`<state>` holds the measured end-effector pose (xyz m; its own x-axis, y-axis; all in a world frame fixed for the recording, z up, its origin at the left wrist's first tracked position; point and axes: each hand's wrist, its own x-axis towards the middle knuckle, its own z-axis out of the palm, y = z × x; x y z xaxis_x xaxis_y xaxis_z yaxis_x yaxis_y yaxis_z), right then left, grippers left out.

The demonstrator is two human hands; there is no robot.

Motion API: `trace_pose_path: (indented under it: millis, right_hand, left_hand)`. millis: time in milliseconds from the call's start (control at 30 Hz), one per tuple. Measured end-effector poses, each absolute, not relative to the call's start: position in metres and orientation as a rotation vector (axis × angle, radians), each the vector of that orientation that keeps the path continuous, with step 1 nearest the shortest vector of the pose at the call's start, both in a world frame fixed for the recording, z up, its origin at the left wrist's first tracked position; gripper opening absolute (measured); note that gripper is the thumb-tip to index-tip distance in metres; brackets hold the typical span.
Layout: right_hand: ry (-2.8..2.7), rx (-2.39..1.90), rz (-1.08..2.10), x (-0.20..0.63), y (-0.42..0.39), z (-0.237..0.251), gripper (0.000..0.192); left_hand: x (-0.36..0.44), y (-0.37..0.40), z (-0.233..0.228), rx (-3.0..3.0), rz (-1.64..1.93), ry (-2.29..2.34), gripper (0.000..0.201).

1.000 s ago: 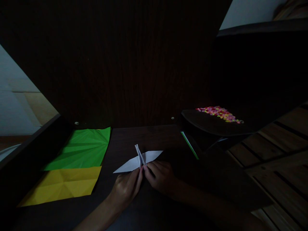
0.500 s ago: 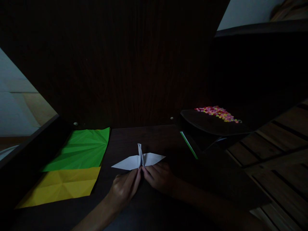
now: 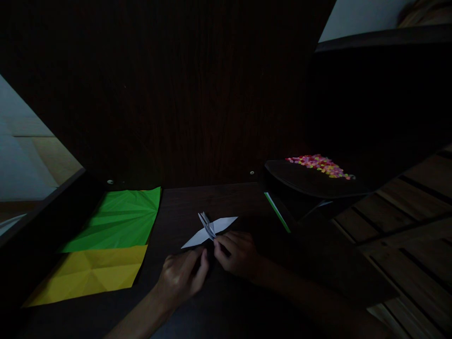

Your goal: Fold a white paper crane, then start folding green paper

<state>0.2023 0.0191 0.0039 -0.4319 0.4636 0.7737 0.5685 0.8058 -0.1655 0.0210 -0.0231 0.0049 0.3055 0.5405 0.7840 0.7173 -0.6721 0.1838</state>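
Note:
A white folded-paper bird, like an origami crane, is tilted above the dark tabletop, its two pointed wings spread to either side. My right hand pinches the near end of its narrow body between thumb and index finger. Just below the left wing is my left hand, thumb and index finger apart, with nothing visible between them. Its other fingers curl under and are partly hidden.
On the left lie a creased green paper sheet and a yellow sheet. A thin green-and-white strip rests to the right. Small colourful pieces are heaped on a dark curved surface. A dark upright panel stands behind.
My left hand has let go of the paper bird and its thumb and finger have parted. The bird has turned in my right hand, its right wing now higher and its left wing lower.

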Motion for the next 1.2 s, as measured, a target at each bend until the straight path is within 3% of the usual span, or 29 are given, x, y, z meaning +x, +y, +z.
trace_pose_path:
  millis: [167, 300, 533, 667, 1200]
  right_hand:
    - [-1.985, -0.719, -0.069, 0.215, 0.029, 0.014, 0.01]
    - [-1.93, -0.796, -0.047, 0.225, 0.038, 0.021, 0.008]
    - [-2.081, -0.684, 0.086, 0.228, 0.04, 0.02, 0.026]
    - [-2.208, -0.672, 0.132, 0.226, 0.036, 0.018, 0.034]
    - [-2.322, -0.754, 0.054, 0.218, 0.032, 0.007, 0.021]
  left_hand:
    - [0.012, -0.017, 0.014, -2.3, -1.402, -1.2, 0.019]
    - [0.006, -0.012, 0.017, -2.373, -1.379, -1.275, 0.002]
    - [0.012, -0.01, 0.013, -2.536, -1.047, -1.406, 0.034]
    - [0.014, -0.008, 0.007, -2.601, -0.979, -1.393, 0.032]
    - [0.025, -0.009, 0.004, -2.532, -0.954, -1.331, 0.013]
